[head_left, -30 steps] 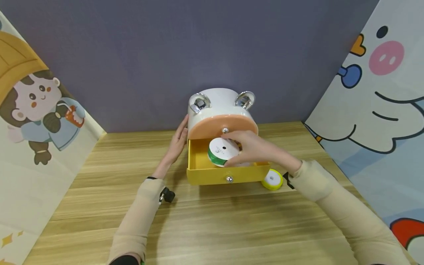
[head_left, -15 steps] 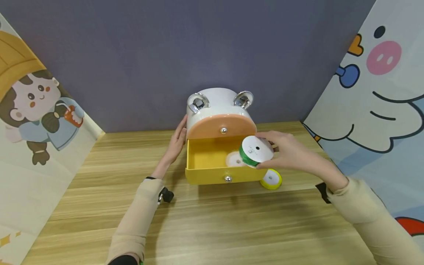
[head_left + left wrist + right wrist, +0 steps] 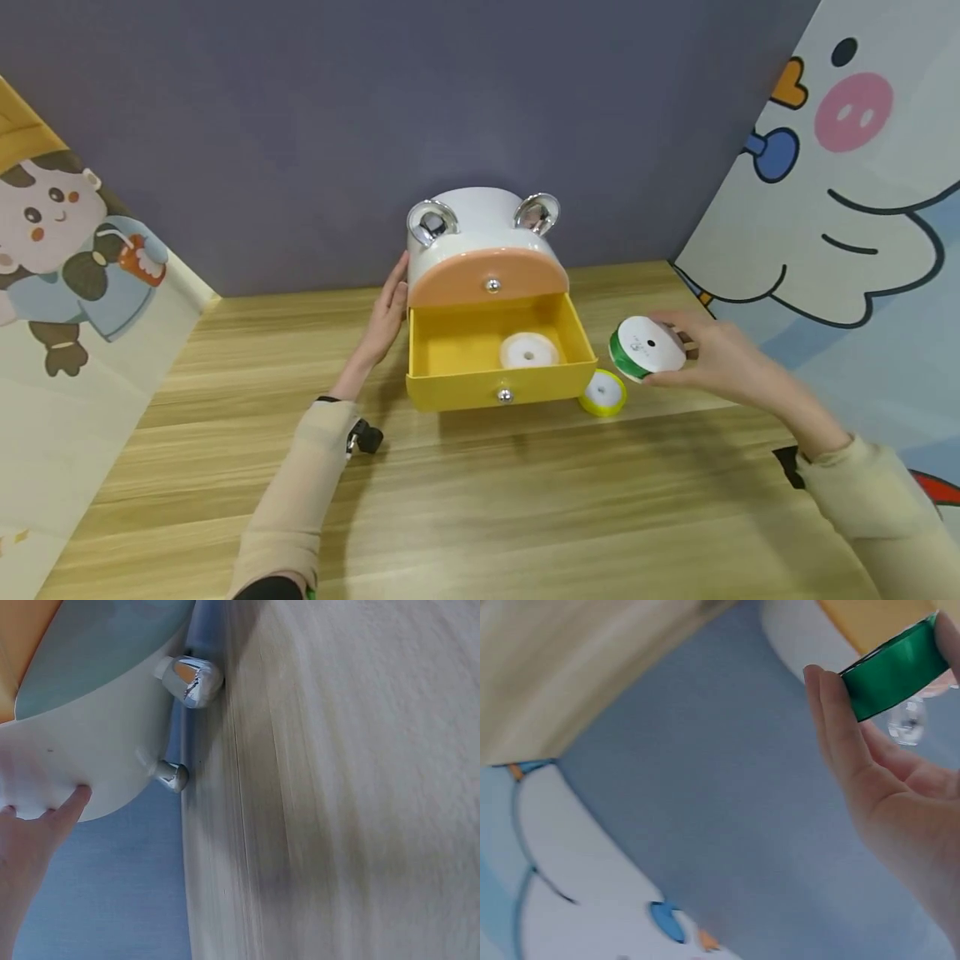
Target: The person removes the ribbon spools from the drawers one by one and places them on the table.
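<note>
My right hand [image 3: 731,362] pinches a green ribbon spool [image 3: 647,347] with a white face, held to the right of the cabinet; the right wrist view shows the green ribbon [image 3: 897,671] between thumb and fingers. My left hand [image 3: 381,323] rests with fairly straight fingers against the left side of the white cabinet [image 3: 480,218]. In the left wrist view the fingertips of this hand [image 3: 34,847] touch the white wall [image 3: 97,742]. The yellow drawer [image 3: 450,390] is pulled out, and a white spool [image 3: 528,351] lies in its right part.
A yellow-rimmed spool [image 3: 602,393] lies on the wooden table [image 3: 480,500] by the drawer's front right corner. Above the drawer is an orange front [image 3: 457,279] with a round knob. A grey-blue panel [image 3: 300,150] stands behind, with cartoon-printed panels at both sides.
My right hand has lifted the green spool out of the drawer and carried it right, past the drawer's edge. The white spool has come into full view. My left hand stays at the cabinet.
</note>
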The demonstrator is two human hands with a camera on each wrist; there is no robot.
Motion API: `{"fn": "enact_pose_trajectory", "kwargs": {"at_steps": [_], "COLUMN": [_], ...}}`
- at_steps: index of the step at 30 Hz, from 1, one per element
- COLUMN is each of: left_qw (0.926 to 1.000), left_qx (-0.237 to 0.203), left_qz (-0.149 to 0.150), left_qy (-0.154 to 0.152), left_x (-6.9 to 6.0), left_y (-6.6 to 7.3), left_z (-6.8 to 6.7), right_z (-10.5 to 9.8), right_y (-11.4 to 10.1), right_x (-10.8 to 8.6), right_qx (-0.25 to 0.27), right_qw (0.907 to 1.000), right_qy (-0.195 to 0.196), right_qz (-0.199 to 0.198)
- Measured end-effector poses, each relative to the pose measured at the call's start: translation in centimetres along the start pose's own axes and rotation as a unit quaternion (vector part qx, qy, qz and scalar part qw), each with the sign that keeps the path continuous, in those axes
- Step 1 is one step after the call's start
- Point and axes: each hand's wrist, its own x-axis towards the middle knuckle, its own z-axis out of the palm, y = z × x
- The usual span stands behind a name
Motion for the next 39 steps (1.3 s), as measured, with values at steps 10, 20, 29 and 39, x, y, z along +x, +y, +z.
{"fn": "enact_pose_trajectory", "kwargs": {"at_steps": [10, 20, 29, 39], "left_qw": [0.9998, 0.9998, 0.9998, 0.9998], "left_qx": [0.011, 0.009, 0.009, 0.015], "left_qz": [-0.019, -0.020, -0.016, -0.014], "left_qy": [0.000, 0.002, 0.005, 0.006], "left_x": [0.2, 0.1, 0.2, 0.2], "left_y": [-0.1, -0.4, -0.2, -0.3], "left_z": [-0.2, -0.2, -0.2, -0.1], "right_z": [2.8, 6.3, 7.7, 8.3], "right_y": [5.8, 10.8, 11.5, 11.5], "right_x": [-0.7, -1.6, -1.9, -2.0], "right_qx": [0.030, -0.025, -0.025, -0.040], "right_qw": [0.9985, 0.9965, 0.9944, 0.9934], "right_qy": [-0.016, -0.028, -0.042, -0.058], "right_qz": [0.043, 0.075, 0.093, 0.091]}}
